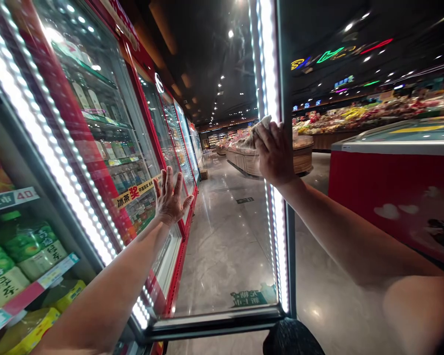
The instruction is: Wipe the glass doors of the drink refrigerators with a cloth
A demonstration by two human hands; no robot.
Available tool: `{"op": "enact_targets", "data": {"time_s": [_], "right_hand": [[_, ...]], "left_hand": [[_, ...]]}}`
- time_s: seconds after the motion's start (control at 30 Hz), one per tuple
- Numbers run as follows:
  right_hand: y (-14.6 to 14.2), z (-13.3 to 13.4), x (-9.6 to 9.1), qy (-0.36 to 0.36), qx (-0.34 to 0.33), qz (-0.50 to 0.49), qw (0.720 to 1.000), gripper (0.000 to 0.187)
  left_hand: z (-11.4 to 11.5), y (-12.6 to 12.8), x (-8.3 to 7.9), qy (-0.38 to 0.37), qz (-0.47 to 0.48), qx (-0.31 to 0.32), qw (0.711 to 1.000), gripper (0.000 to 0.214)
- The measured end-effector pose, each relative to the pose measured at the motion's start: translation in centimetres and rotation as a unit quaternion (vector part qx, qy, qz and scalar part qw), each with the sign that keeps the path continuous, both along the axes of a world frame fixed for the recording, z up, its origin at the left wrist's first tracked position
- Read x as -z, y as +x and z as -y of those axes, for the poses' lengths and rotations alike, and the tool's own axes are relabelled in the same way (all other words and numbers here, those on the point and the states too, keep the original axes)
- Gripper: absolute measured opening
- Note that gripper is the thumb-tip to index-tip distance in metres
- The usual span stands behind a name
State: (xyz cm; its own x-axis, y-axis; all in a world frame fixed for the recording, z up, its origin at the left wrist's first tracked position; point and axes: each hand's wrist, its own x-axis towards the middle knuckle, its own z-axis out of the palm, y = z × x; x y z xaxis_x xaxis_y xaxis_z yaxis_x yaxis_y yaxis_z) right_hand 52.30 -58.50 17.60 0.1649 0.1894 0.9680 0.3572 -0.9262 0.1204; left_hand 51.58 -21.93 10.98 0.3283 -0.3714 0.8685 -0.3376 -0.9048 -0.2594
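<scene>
An open glass fridge door (222, 236) swings out in front of me, its frame lined with bright LED strips. My right hand (274, 154) presses a crumpled whitish cloth (258, 129) against the door's right edge, fingers closed over it. My left hand (170, 197) is raised with fingers spread, palm flat against the glass of the neighbouring red-framed fridge door (133, 162). It holds nothing.
Fridge shelves (18, 291) at the left hold green and yellow packets with price tags. A red chest freezer (392, 192) stands at the right. Wooden produce stands (299, 158) sit farther down the glossy tiled aisle (229, 222). A dark rounded object (292, 337) is at the bottom.
</scene>
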Motion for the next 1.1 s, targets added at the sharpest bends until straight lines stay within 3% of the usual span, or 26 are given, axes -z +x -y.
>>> {"op": "enact_targets", "data": {"time_s": [0.07, 0.23, 0.3, 0.5, 0.6, 0.73, 0.83, 0.97, 1.03, 1.1], "right_hand": [[0.0, -0.3, 0.0, -0.002, -0.009, 0.002, 1.0, 0.051], [-0.1, -1.2, 5.0, -0.029, -0.046, 0.005, 0.999, 0.053], [0.1, -1.2, 5.7, -0.035, -0.053, 0.003, 0.998, 0.054], [0.7, -2.0, 2.2, -0.022, -0.049, 0.0, 0.999, 0.052], [0.7, -3.1, 3.6, -0.028, -0.048, 0.021, 0.998, 0.049], [0.5, -3.7, 6.0, -0.11, -0.06, 0.029, 0.992, 0.045], [0.5, -3.7, 4.0, -0.118, -0.057, 0.017, 0.991, 0.047], [0.7, -4.6, 0.4, -0.059, -0.053, 0.025, 0.997, 0.049], [0.8, -5.4, 0.7, -0.045, -0.063, 0.035, 0.996, 0.05], [0.7, -6.1, 2.2, -0.063, -0.081, 0.034, 0.994, 0.051]], "left_hand": [[0.0, -0.2, -0.1, -0.002, -0.005, 0.0, 1.0, 0.088], [0.4, -0.9, -0.3, -0.014, -0.041, -0.009, 0.999, 0.085], [0.5, -1.1, -0.4, -0.017, -0.05, -0.015, 0.998, 0.087], [0.3, -1.2, -0.5, -0.005, -0.051, -0.025, 0.998, 0.086], [0.1, -1.2, -0.5, -0.008, -0.059, -0.014, 0.998, 0.084], [-0.1, -1.3, -0.5, -0.002, -0.059, -0.015, 0.998, 0.084], [-0.2, -1.2, -0.5, 0.0, -0.06, -0.019, 0.998, 0.083], [-0.7, -1.1, -0.3, 0.01, -0.052, -0.002, 0.999, 0.082], [-1.0, -1.0, -0.2, 0.021, -0.038, 0.004, 0.999, 0.082], [-1.1, -1.0, -0.1, 0.029, -0.033, 0.006, 0.999, 0.082]]}}
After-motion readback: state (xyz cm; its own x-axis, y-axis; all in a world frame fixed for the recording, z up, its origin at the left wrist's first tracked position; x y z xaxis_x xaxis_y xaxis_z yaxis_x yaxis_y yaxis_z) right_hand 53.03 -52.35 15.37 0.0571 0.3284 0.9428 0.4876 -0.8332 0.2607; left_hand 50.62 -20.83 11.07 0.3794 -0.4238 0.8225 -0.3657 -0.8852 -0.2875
